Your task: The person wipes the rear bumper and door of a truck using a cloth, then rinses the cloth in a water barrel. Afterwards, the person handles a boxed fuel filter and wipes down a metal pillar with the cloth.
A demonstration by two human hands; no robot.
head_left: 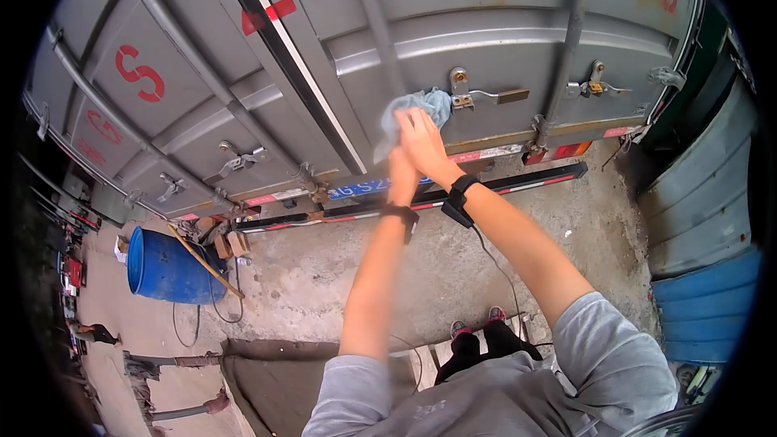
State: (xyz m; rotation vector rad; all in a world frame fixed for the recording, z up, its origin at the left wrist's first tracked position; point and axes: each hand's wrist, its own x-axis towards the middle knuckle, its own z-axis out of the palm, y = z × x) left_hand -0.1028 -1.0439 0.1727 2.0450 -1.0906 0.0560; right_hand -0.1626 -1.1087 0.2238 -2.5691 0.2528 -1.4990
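Note:
A crumpled light blue cloth (433, 103) is against a vertical locking bar on the grey container door (502, 53). My right hand (424, 144) is closed on the cloth, its fingers pressed into it. Beside it, smeared by motion, my left hand (401, 163) also grips the cloth, with a blurred part of it to its left. Just right of the cloth sits a metal latch (460, 89) with a handle (511, 96). Black bands go round both wrists; a cable hangs from the right one. A blue number plate (356, 192) lies partly behind my left forearm.
A striped bumper bar (502, 190) runs below the doors. At left stand a blue barrel (166, 267) with a wooden stick (206, 259) leaning on it, and some bricks (237, 244). A dark mat (275, 380) lies by my feet. Blue and grey metal sheets (704, 299) line the right side.

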